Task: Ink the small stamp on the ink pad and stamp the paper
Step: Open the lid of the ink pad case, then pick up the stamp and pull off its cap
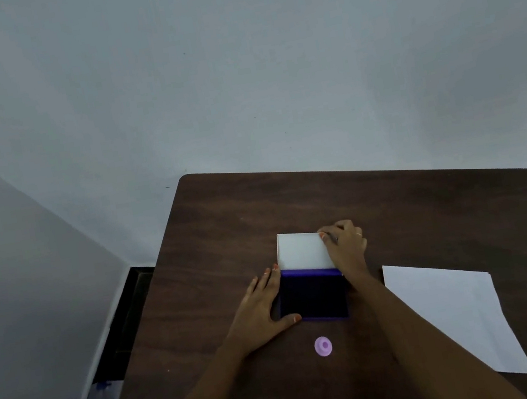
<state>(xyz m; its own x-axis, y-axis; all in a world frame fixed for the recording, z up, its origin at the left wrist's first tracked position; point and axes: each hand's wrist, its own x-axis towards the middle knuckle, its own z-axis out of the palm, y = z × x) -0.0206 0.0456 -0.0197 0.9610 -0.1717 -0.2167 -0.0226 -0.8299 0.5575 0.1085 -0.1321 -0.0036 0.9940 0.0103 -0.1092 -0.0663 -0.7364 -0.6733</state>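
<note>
Stamp (323, 346) lies untouched on worktop (222, 212), nearer left hand (260, 313), bracing ink pad (312, 296); right hand (345, 244) apparently grasps lid (302, 251).

ink pad (312, 296): purple, open, white lid up | stamp (323, 346): pink, round, nearside | paper (456, 313): white, flat, right
</note>
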